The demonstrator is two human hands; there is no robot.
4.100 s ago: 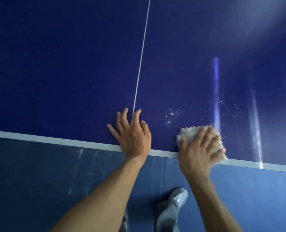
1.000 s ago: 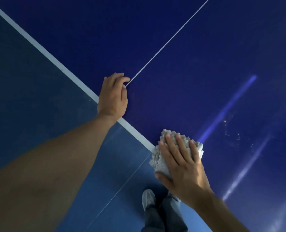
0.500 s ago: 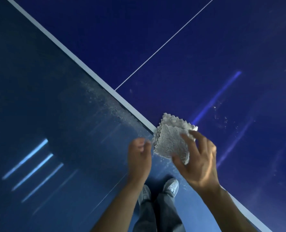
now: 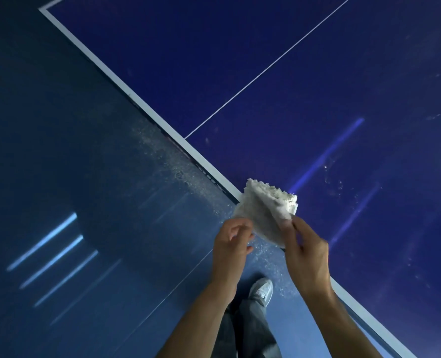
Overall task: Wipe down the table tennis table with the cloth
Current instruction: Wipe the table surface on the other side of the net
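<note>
Right grip (image 4: 307,254) pinching cloth (image 4: 265,205), over table edge (image 4: 136,98)

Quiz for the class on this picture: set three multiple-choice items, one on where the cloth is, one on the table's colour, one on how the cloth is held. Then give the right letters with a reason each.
1. Where is the cloth?
A. at the near white edge line of the table
B. on the floor
C. at the table's far corner

2. What colour is the table top?
A. green
B. dark blue
C. red

3. How is the cloth held?
A. by one hand alone
B. by nobody, it lies flat
C. by both hands

Answers:
1 A, it overlaps the edge line right in front of the person.
2 B, the top is dark blue with white lines.
3 C, the left hand and the right hand each grip a side of it.
</note>
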